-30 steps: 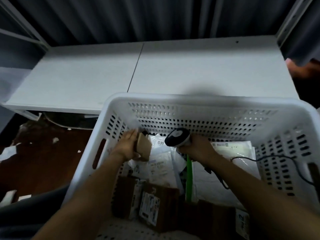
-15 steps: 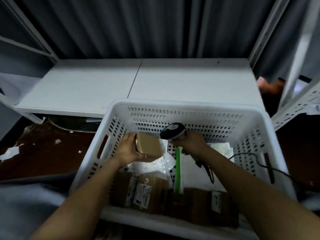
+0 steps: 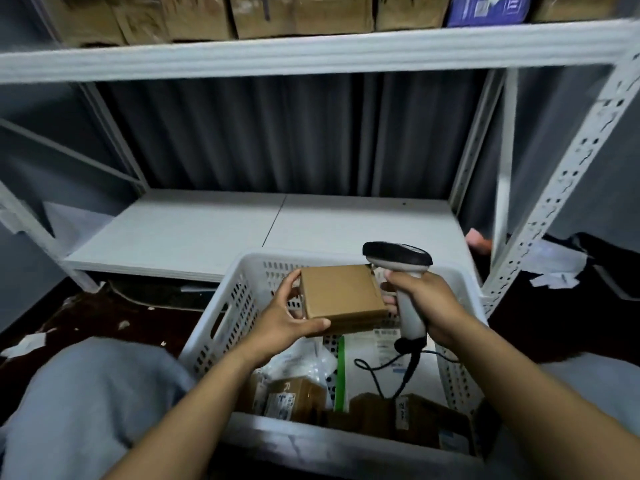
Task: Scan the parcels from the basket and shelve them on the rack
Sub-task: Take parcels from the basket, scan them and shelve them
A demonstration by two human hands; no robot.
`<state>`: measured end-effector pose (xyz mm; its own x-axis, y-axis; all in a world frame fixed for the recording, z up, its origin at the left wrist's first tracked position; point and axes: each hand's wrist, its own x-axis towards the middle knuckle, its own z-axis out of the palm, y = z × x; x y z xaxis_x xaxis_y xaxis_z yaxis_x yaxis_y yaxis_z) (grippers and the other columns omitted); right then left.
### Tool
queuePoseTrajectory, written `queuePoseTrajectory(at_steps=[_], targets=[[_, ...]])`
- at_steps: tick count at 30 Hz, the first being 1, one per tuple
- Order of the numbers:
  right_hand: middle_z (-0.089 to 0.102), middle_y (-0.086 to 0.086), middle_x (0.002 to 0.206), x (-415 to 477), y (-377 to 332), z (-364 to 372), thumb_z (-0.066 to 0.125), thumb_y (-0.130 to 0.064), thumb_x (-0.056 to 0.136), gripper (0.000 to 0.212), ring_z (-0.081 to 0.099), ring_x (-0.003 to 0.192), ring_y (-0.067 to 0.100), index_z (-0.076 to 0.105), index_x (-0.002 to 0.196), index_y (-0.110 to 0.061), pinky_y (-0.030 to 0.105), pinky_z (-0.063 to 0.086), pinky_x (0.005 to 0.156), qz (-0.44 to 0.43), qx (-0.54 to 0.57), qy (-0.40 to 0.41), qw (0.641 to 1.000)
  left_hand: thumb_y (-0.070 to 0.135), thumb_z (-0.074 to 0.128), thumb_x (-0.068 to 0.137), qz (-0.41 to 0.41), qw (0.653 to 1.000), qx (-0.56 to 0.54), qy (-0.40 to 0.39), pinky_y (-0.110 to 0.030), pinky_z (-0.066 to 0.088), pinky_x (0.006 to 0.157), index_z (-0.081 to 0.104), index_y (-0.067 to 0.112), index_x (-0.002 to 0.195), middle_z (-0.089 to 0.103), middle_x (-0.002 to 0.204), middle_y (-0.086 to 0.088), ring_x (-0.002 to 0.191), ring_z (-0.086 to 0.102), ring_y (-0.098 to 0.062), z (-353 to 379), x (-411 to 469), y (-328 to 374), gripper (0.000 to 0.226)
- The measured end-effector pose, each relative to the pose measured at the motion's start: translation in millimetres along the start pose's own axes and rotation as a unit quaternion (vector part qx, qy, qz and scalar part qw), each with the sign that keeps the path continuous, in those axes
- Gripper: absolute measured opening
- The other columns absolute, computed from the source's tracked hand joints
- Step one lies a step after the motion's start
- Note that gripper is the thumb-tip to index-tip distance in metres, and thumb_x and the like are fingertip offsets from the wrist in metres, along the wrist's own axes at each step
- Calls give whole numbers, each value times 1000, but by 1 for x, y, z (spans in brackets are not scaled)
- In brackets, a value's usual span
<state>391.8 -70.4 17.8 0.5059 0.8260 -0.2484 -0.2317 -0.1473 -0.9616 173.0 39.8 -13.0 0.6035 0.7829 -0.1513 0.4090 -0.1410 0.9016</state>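
From the head camera, the left hand [image 3: 284, 323] grasps a small cardboard box [image 3: 341, 294] by its left end, with the thumb along the near edge and the fingers curled over the far side. The box is held roughly level in the air above the white plastic basket [image 3: 221, 327], clear of the parcels inside.

The right hand [image 3: 426, 303] is wrapped around the handle of a barcode scanner [image 3: 398, 254], just beside the box's right end. The scanner's dark head sits over the box's far right corner, and its black cable [image 3: 405, 372] hangs down in loops into the basket.

In the basket lie brown labelled boxes [image 3: 294, 396] near the front wall and white mailer bags [image 3: 374, 351] behind them.

Beyond the basket stands the white metal rack. Its lower shelf [image 3: 207, 230] is a bare pale board, and its upper shelf [image 3: 311, 53] carries a row of cardboard cartons [image 3: 301, 12] and a blue parcel [image 3: 488, 8]. A perforated upright [image 3: 561, 188] rises at the right, and a grey-trousered knee [image 3: 86, 403] shows at lower left.
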Motion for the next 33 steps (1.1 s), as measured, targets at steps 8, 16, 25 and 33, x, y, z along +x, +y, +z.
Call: queuePoseTrajectory(at_steps=[8,16,25,33], targets=[[74,13,94,-19,13,-1,65,-10,89,23,69,81,21,67,109,1,31,54,74,-12,69,-38,997,43,75,76,-6,1000,-25,4,-32,54,90,7,46,150,41,139,12,112,56,-13,5,-20,3,101],[66,7,69,-13,14,6,61,-11,91,9,61,61,20,65,93,-2,29,51,56,-15,95,-58,994,31,83,71,4,996,75,-56,-29,31,113,-23,43,146,19,140,24,132,29,-2,8,-18,-1,130],[68,9,81,2,7,-6,63,-19,89,15,67,65,18,65,91,-5,32,55,62,26,168,-36,985,42,80,71,52,992,112,41,-18,48,85,33,46,137,52,120,30,98,57,6,8,-13,3,81],[66,7,69,2,13,3,62,-14,89,12,66,59,14,61,91,-3,23,53,54,31,186,-56,980,36,72,82,-42,999,-27,19,-24,46,95,49,46,121,63,106,26,98,58,6,7,-7,1,47]])
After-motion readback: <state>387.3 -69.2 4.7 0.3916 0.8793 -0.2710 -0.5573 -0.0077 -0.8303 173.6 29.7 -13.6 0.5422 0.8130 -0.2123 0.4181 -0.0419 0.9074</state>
